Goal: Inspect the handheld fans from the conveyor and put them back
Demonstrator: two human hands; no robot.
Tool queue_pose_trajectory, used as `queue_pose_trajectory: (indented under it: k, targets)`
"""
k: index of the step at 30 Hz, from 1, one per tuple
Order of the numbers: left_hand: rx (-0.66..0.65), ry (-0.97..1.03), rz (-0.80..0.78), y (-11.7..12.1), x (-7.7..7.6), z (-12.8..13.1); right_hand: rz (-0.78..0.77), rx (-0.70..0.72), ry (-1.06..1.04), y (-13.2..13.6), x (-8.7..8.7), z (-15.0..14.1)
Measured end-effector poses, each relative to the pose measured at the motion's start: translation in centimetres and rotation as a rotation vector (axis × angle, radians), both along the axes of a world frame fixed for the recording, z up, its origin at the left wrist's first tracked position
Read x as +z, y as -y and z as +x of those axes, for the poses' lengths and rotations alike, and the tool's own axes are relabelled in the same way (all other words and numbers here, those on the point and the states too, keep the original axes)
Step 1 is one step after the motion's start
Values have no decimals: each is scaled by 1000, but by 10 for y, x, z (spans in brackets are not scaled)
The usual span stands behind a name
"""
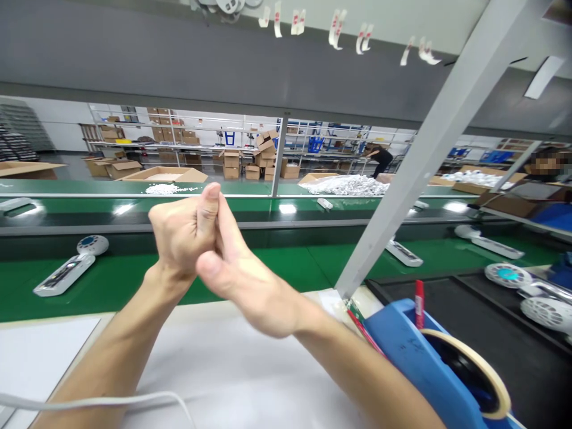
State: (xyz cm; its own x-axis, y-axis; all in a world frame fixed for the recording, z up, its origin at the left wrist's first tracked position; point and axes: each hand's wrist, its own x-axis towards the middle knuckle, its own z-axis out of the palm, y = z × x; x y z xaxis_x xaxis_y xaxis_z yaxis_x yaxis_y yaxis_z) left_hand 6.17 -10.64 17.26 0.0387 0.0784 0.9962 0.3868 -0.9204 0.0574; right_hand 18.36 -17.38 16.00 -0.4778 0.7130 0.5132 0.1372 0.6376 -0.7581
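Left hand (183, 235) and right hand (243, 292) press together left of the blue tape dispenser (415, 363), fingers (187, 229) clenched, holding nothing. Risk: the right forearm (357, 369) lies close to the dispenser; a careless swing could topple it off the counter (127, 314).

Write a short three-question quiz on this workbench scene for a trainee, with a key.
1. True or false: the left hand and the right hand touch each other.
2. What colour is the tape dispenser? A) red B) blue C) green
3. Fill in the blank: the white handheld device lies on the green conveyor belt, to the ___ of the hands.

Key: 1 true; 2 B; 3 left.
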Motion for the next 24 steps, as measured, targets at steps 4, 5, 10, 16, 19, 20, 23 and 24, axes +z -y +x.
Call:
queue_pose_trajectory:
  k: [4,5,10,16,19,20,23,24]
  targets:
    - [-30,-7,-92,-4,-9,10,46,-200,3,9,-18,-19]
    - [-41,-14,-107,-4,-11,11,82,-253,17,9,-22,-22]
    - [-78,23,-215,-1,-16,14,197,-334,56,8,-30,-28]
    - [-79,26,-253,0,-16,15,238,-335,45,8,-29,-27]
    - [-71,2,-223,-4,-14,15,235,-345,48,5,-30,-27]
    - [-69,-7,-219,-6,-13,16,234,-356,50,4,-31,-28]
    - [-64,-29,-235,-10,-14,16,239,-381,65,-1,-33,-28]
    - [-64,-31,-255,-12,-15,16,236,-387,75,-3,-34,-28]
